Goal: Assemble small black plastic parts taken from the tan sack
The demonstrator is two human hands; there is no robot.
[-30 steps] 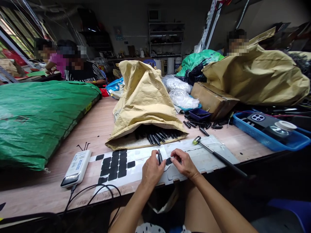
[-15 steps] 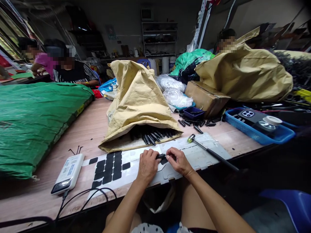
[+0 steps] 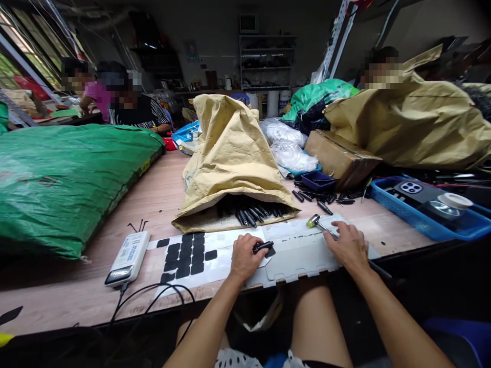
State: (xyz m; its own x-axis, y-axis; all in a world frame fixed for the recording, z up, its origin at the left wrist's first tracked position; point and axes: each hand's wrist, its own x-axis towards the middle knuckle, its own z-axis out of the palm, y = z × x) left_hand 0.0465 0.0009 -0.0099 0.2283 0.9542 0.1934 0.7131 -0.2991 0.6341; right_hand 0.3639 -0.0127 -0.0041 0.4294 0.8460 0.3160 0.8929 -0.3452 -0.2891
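My left hand (image 3: 244, 257) is closed on a small black stick-like part (image 3: 263, 247), holding it flat against a black pad on the white sheet (image 3: 226, 255) at the table's near edge. My right hand (image 3: 344, 245) has its fingers curled over the handle of a small hammer (image 3: 315, 221) that lies on a grey plastic panel (image 3: 299, 258). To the left of my left hand, several black square pads (image 3: 185, 256) sit in rows on the sheet. Behind the sheet, a tan paper sack (image 3: 232, 163) lies open with many black parts (image 3: 251, 213) spilling from its mouth.
A white power bank (image 3: 126, 257) with a black cable lies at the left, beside a large green sack (image 3: 65, 179). A blue tray (image 3: 429, 217) with a phone stands at the right, behind it a cardboard box (image 3: 341, 161) and another tan sack. Other people sit at the far left and right.
My right hand has left the black part and moved right onto the hammer handle. My left hand stays on the part, now lying flat on the sheet.
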